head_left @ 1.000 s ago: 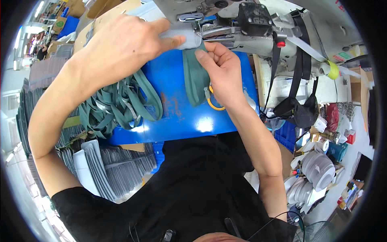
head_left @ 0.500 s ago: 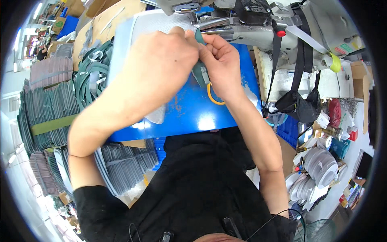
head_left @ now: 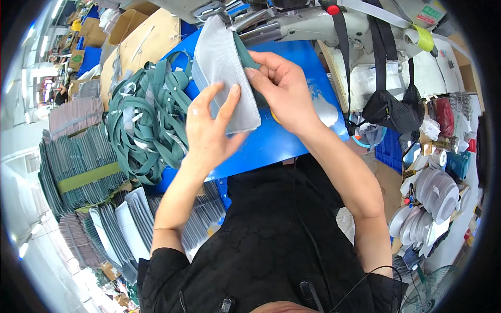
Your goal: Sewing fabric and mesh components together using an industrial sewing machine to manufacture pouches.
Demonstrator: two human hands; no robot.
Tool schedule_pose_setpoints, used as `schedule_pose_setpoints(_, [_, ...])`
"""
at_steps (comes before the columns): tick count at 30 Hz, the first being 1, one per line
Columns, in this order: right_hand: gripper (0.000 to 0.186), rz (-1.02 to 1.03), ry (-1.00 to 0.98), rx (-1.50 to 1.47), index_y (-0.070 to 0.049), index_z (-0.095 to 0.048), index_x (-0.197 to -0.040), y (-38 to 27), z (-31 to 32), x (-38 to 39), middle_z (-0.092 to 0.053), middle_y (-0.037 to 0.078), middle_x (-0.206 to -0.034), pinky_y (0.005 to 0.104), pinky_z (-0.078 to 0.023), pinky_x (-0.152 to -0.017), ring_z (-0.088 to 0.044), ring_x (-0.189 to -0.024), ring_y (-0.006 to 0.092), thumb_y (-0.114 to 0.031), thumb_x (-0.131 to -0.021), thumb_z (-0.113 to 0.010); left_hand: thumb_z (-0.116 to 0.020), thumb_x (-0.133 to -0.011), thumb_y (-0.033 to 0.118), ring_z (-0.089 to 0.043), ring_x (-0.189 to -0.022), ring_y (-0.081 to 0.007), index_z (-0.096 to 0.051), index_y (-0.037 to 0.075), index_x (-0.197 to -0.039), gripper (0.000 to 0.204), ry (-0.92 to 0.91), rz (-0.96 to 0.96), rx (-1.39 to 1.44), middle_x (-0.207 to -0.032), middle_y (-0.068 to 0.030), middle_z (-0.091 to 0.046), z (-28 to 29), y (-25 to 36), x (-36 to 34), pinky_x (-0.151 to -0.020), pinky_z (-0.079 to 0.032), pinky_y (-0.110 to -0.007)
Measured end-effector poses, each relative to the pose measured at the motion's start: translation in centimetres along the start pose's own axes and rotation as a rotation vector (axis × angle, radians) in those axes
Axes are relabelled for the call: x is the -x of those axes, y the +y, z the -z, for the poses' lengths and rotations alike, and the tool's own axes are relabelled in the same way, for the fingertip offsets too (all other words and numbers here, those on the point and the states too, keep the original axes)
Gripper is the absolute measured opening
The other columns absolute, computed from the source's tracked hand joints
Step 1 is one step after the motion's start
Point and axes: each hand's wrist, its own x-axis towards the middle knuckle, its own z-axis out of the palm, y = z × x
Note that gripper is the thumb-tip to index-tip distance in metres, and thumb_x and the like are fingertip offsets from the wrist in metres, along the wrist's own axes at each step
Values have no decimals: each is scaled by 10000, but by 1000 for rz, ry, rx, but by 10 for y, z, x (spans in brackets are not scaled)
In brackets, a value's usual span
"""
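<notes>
A person in a black shirt (head_left: 276,219) works at a blue table (head_left: 308,73), seen from the head view. At the upper centre of the frame, a pale grey mesh panel (head_left: 222,62) slants down from beside the machine (head_left: 308,25), its rounded upper end close to the metal parts there. A green strip (head_left: 243,52) runs along the panel's right edge. The right hand (head_left: 284,88), right of the panel, pinches the strip between thumb and fingers, the grip narrow. The left hand (head_left: 209,130) is at the panel's lower left, fingers spread wide, two fingertips over its face and the thumb near its bottom edge; how hard they press, I cannot tell.

Orange scissors (head_left: 275,118) show only in part, just beside the right hand. Left of the panel, a tangled heap of green straps (head_left: 146,115) spreads over the table. Farther toward the frame's left edge stand stacked green panels (head_left: 78,151), bound with an olive band (head_left: 88,178). At upper right, black webbing (head_left: 380,52) hangs beside a black mesh pouch (head_left: 394,112). White rolls (head_left: 436,195) crowd the lower right, above a fan (head_left: 436,289).
</notes>
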Motion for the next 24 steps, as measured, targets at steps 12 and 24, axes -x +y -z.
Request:
schedule_pose_setpoints(12, [364,-148,10,-11,22,-624,-1362,-21,0,38,-533,-97,-717,173,-349,-549,-436,-612,-30,-45,-1005,-650,-655,-842,144,-600,-639,-167,-561,231,-1499,669,-491,-393,-352,-845,-39,-465,98,-21,-70,-527,-537,-314])
schedule_pose_setpoints(24, [213,-128,36,-69,18,-657,-1197,-6,-8,-30,-577,-73,-733,178,-356,-544,-466,-620,-16,-60,-1000,-673,-648,-837,115,-646,-636,-207,-621,180,-1433,599,-550,-549,-484,-931,-82,-523,97,-60,-137,-604,-557,-345])
